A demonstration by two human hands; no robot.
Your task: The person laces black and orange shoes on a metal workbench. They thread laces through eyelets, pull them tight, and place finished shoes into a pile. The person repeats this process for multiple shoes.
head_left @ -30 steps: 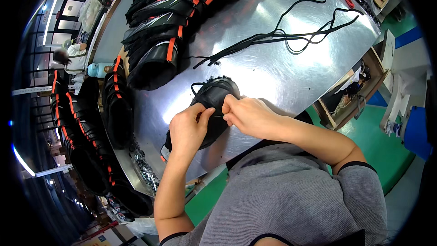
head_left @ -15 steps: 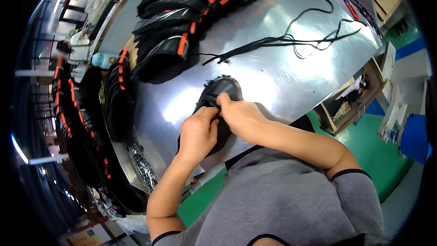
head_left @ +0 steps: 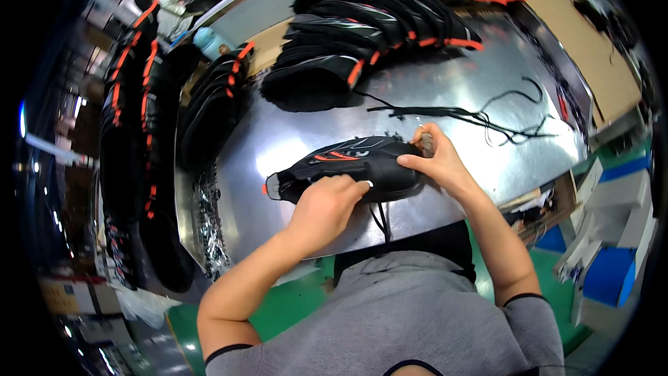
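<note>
A black shoe upper with orange and grey markings lies sideways on the metal table, its toe to the right. My left hand is closed on its near edge, around the middle, fingertips pressed into the material. At the toe end, my right hand rests its thumb against the upper. Between its thumb and curled fingers sits a small grey-brown object, too small to name. Thin black cords hang from the upper's near side.
Rows of black shoe uppers with orange strips fill the table's far side, with more stacks on the left. Loose black laces lie beyond the toe. A brown board and an open drawer are on the right.
The shoe upper has turned from pointing away to lying sideways, toe right. My hands, together at its middle before, have moved apart. The whole view has shifted, showing more of the stacked uppers.
</note>
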